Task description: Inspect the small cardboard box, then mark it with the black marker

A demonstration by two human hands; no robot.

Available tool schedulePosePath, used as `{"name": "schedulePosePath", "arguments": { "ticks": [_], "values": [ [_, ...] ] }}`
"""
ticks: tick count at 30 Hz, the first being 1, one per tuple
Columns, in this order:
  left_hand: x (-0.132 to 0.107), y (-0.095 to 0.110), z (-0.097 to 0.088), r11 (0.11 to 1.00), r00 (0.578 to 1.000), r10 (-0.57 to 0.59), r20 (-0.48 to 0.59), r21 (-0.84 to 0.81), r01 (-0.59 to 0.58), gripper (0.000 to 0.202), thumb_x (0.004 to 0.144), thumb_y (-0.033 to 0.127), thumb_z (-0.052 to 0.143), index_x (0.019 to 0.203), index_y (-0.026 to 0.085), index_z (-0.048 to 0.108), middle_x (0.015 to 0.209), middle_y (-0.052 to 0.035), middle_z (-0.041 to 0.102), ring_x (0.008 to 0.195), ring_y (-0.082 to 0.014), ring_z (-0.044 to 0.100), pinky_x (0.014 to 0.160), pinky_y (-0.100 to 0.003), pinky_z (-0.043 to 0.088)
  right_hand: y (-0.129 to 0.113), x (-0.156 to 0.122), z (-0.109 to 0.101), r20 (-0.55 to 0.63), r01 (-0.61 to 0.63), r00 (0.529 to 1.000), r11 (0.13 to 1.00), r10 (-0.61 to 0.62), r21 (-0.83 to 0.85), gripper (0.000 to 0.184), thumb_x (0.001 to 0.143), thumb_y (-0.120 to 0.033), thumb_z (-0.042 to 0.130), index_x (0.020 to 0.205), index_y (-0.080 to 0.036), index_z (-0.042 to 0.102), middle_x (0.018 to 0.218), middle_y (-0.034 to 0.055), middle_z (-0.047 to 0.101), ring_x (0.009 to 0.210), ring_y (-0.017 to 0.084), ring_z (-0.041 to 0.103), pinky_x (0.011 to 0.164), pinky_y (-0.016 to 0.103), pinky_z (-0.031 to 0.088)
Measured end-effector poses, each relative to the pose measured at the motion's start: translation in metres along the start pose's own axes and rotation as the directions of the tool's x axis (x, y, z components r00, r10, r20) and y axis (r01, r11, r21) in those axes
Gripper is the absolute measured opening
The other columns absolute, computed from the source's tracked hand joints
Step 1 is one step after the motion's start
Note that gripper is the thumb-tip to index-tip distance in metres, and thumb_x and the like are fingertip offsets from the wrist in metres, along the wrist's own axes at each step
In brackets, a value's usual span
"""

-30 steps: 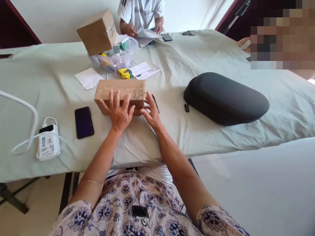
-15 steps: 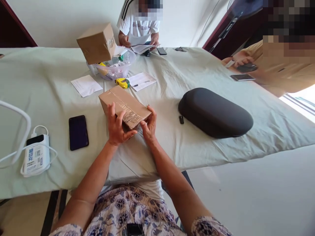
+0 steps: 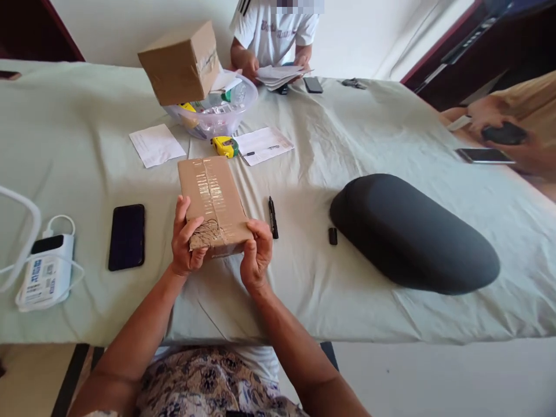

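Both my hands hold a flat brown cardboard box (image 3: 211,197) by its near end, lengthwise away from me, over the table's front part. Clear tape runs down its top, with dark scribbles near my fingers. My left hand (image 3: 185,240) grips the near left corner, thumb on top. My right hand (image 3: 257,255) is closed on the near right corner. A black pen (image 3: 272,216) lies just right of the box, and its cap (image 3: 332,236) lies farther right.
A green-sheeted table (image 3: 78,133) carries a black phone (image 3: 126,236), a white power bank (image 3: 44,272) with cable, a black oval case (image 3: 412,234), papers, a yellow tape measure (image 3: 225,146) and a clear bowl (image 3: 216,113) under a cardboard box (image 3: 179,62). Two other people sit at the far and right sides.
I lifted the box off the table and turned it from crosswise to pointing away from me. My hands went from lying on it to gripping its near corners. The pen is now uncovered.
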State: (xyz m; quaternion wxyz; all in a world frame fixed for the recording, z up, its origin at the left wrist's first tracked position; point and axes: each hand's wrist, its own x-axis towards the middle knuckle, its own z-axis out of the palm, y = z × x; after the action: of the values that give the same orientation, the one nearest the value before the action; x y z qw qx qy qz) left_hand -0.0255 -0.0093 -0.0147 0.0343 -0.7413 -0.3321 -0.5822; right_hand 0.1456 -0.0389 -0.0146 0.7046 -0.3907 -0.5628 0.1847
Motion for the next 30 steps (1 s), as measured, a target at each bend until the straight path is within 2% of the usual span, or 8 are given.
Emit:
{"name": "schedulePosePath", "arguments": {
  "ticks": [3,7,13,17,22,26,30],
  "values": [
    [-0.005,-0.002,0.000,0.998,0.998,-0.057,0.009,0.039,0.057,0.051,0.100,0.066,0.037,0.131,0.029,0.052,0.163,-0.0163,0.042,0.157,-0.0368,0.038,0.124,-0.066,0.036,-0.001,-0.006,-0.002,0.005,-0.039,0.999,0.999,0.039,-0.024,0.029,0.106,-0.048,0.043,0.128,-0.039,0.059,0.117,0.0074,0.062,0.112,0.029,0.062,0.096,0.051,0.057],
    [-0.009,0.000,0.004,0.990,0.992,-0.122,0.031,0.076,0.119,0.058,0.093,0.076,0.039,0.127,0.030,0.052,0.160,-0.0168,0.045,0.156,-0.0389,0.038,0.122,-0.067,0.037,0.003,-0.012,-0.004,-0.008,-0.046,0.999,0.996,0.045,-0.077,0.033,0.107,-0.047,0.038,0.133,-0.040,0.057,0.119,0.0086,0.060,0.115,0.031,0.062,0.097,0.054,0.056],
    [-0.004,0.006,0.010,0.987,0.994,-0.105,0.025,0.126,0.101,0.051,0.097,0.070,0.036,0.128,0.031,0.047,0.161,-0.0156,0.043,0.156,-0.0374,0.038,0.122,-0.067,0.038,0.012,-0.016,-0.003,-0.041,-0.083,0.996,0.996,0.082,-0.025,0.036,0.108,-0.045,0.041,0.140,-0.045,0.058,0.127,0.0060,0.062,0.119,0.029,0.061,0.103,0.053,0.053],
    [0.001,0.005,0.009,0.996,0.998,-0.057,0.029,0.064,0.055,0.049,0.100,0.066,0.039,0.133,0.031,0.046,0.163,-0.0150,0.041,0.158,-0.0348,0.034,0.126,-0.065,0.035,0.013,-0.014,-0.005,-0.034,-0.047,0.998,0.996,0.044,-0.081,0.037,0.108,-0.041,0.041,0.141,-0.041,0.058,0.125,0.0064,0.064,0.119,0.028,0.063,0.103,0.051,0.054],
    [0.003,0.002,0.011,0.998,0.999,-0.046,0.013,0.033,0.046,0.050,0.101,0.064,0.042,0.135,0.027,0.046,0.164,-0.0180,0.038,0.160,-0.0361,0.029,0.125,-0.064,0.035,0.023,-0.009,-0.006,0.034,-0.074,0.996,0.989,0.079,-0.125,0.044,0.106,-0.055,0.038,0.139,-0.034,0.059,0.126,0.0088,0.066,0.115,0.030,0.065,0.096,0.049,0.057],
    [0.004,-0.001,0.017,1.000,1.000,-0.016,-0.003,0.017,0.016,0.052,0.101,0.062,0.047,0.137,0.025,0.047,0.165,-0.0202,0.036,0.161,-0.0360,0.026,0.126,-0.062,0.034,0.039,-0.002,-0.001,-0.025,-0.009,1.000,0.994,0.007,-0.105,0.047,0.105,-0.061,0.040,0.130,-0.029,0.065,0.121,0.0085,0.070,0.112,0.028,0.067,0.100,0.046,0.055],
    [0.003,-0.004,0.024,0.999,0.999,-0.032,-0.027,0.041,0.033,0.053,0.102,0.062,0.048,0.139,0.023,0.045,0.166,-0.0220,0.034,0.162,-0.0369,0.023,0.128,-0.062,0.032,0.055,0.005,0.005,-0.069,-0.067,0.996,0.992,0.059,-0.109,0.057,0.100,-0.071,0.042,0.121,-0.025,0.068,0.115,0.0101,0.073,0.108,0.028,0.071,0.097,0.045,0.058]
  ]
}}
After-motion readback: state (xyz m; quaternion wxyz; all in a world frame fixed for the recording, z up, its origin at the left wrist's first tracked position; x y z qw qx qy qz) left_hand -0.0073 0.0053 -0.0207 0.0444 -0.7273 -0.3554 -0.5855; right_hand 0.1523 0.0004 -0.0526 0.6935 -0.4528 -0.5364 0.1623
